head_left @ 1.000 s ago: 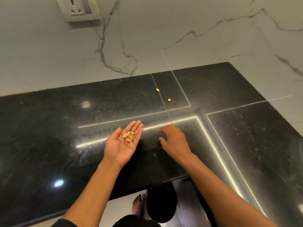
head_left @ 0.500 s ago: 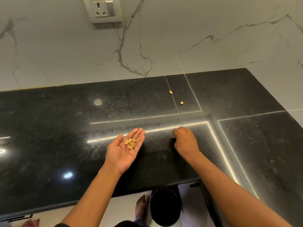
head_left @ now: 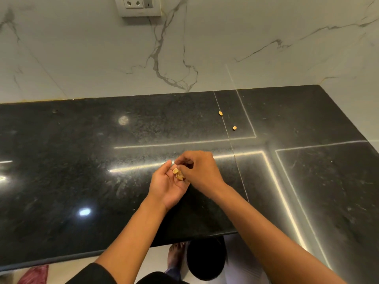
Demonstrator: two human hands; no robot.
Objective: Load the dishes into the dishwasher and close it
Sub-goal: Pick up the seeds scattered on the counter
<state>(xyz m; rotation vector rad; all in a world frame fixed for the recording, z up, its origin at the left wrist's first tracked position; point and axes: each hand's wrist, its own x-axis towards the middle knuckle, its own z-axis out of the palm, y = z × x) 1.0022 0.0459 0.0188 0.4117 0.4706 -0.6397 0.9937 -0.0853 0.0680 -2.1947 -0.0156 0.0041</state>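
My left hand [head_left: 167, 186] is held palm up over the black stone counter [head_left: 82, 160], cupping several small yellow seeds [head_left: 178, 174] near its fingers. My right hand [head_left: 200, 171] is just above that palm, fingers curled with the tips brought together over the seeds; whether it pinches one I cannot tell. Two more yellow seeds lie loose on the counter farther back: one seed [head_left: 220, 113] and another seed [head_left: 234, 127]. No dishes and no dishwasher are in view.
A white marble wall with a socket plate [head_left: 139, 6] stands behind the counter, which turns a corner at the right. Below the counter's front edge are a dark round bin [head_left: 206, 261], a bare foot [head_left: 174, 257] and a red cloth [head_left: 34, 274] on the floor.
My right hand left the counter surface and came left onto my left palm. The left hand's fingers curled up slightly around the seeds. The camera tilted down a little.
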